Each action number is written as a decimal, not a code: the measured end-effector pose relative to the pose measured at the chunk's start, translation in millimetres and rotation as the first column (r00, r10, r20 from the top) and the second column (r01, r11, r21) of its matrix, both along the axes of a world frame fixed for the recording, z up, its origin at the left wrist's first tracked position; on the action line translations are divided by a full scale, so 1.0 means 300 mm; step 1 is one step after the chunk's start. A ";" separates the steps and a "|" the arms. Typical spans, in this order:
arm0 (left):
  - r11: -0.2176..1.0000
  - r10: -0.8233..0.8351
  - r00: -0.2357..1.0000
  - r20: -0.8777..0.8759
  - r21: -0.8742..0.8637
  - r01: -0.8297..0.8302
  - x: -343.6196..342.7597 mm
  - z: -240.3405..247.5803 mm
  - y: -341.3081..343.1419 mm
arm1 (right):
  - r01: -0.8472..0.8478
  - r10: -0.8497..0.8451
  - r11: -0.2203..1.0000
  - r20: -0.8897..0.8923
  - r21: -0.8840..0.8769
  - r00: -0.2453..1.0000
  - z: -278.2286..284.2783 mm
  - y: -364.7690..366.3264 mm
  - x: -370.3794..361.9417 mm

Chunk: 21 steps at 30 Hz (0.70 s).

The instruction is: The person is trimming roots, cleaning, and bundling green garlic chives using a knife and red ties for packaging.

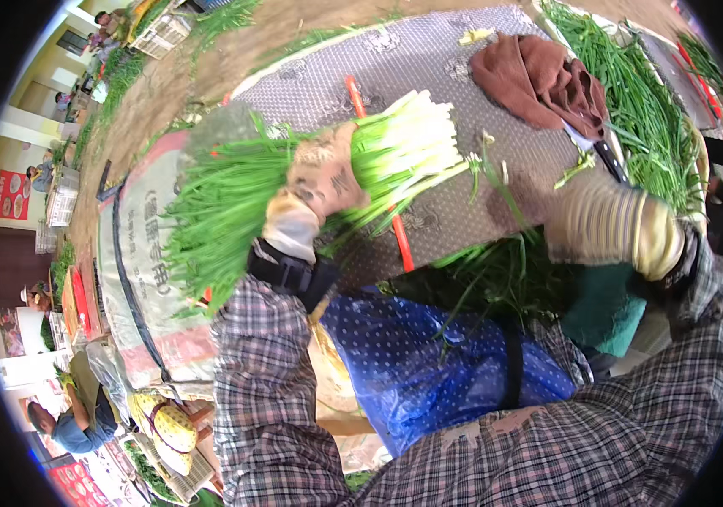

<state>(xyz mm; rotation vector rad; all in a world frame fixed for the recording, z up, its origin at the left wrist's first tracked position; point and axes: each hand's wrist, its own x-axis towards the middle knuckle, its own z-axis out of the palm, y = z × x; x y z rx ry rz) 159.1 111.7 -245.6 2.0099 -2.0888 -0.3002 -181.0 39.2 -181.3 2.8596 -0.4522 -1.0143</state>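
My left hand (325, 173), in a dirty pale glove, is closed around a thick bunch of garlic chives (408, 139). The white stalk ends point right and the green leaves spread left. Under the bunch, a red strip (401, 239) lies across a grey patterned mat (429, 51). My right hand (611, 220), in a striped cream glove, hovers at the mat's right edge, smeared by motion with its fingers hidden. Just above it lies a knife (610, 159) with a black handle, its blade partly hidden near a crumpled brown cloth (539, 80).
A heap of green chives (632, 93) lies along the far right. Loose leaves (505, 275) hang below the mat's near edge, above a blue dotted plastic apron (429, 355) on my lap. A printed pale sack (154, 253) is at left. Other people sit by crates farther left.
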 end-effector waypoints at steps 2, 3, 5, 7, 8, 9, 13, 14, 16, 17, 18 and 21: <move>0.998 -0.044 0.998 -0.047 0.044 0.046 -0.102 0.016 -0.117 | 0.151 0.023 0.879 -0.357 0.452 0.934 -0.131 0.109 -0.266; 0.995 0.042 0.999 0.010 0.087 -0.042 -0.088 0.043 -0.097 | 0.163 0.058 0.886 -0.452 0.435 0.890 0.064 0.210 -0.015; 0.994 0.002 0.999 -0.040 0.106 0.002 -0.094 0.020 -0.094 | 0.052 -0.152 0.918 0.229 0.392 0.962 -0.019 0.241 0.044; 0.991 0.090 0.995 0.038 0.099 -0.093 -0.096 0.045 -0.068 | -0.004 -0.184 0.966 0.701 0.258 0.689 -0.101 0.266 0.141; 0.990 0.095 0.991 0.091 0.092 -0.103 -0.100 0.050 -0.064 | 0.031 -0.170 0.978 0.704 0.205 0.690 -0.139 0.264 0.187; 0.990 0.102 0.990 0.097 0.091 -0.111 -0.086 0.047 -0.053 | 0.000 -0.183 0.970 0.733 0.243 0.655 -0.178 0.268 0.240; 0.993 0.028 0.999 0.032 0.110 -0.032 -0.063 0.015 -0.072 | 0.079 -0.298 0.950 0.806 0.301 0.512 -0.269 0.213 0.333; 0.990 0.020 1.000 -0.006 0.140 -0.019 -0.065 0.032 -0.061 | 0.107 -0.335 0.936 0.760 0.335 0.556 -0.249 0.201 0.364; 0.990 -0.075 0.989 -0.125 0.108 0.089 -0.059 0.060 -0.052 | 0.080 -0.342 0.934 0.805 0.349 0.485 -0.183 0.165 0.391; 0.983 -0.163 0.967 -0.196 0.053 0.176 -0.063 0.085 -0.052 | 0.019 -0.319 0.942 0.877 0.335 0.360 -0.162 0.134 0.400; 0.956 -0.109 0.961 -0.254 0.238 0.171 -0.053 0.119 -0.055 | 0.030 -0.319 0.944 0.887 0.328 0.334 -0.142 0.096 0.436; 0.948 -0.067 0.856 -0.512 0.234 0.214 0.008 0.105 -0.040 | 0.184 -0.451 0.892 0.840 0.413 0.301 -0.110 -0.008 0.510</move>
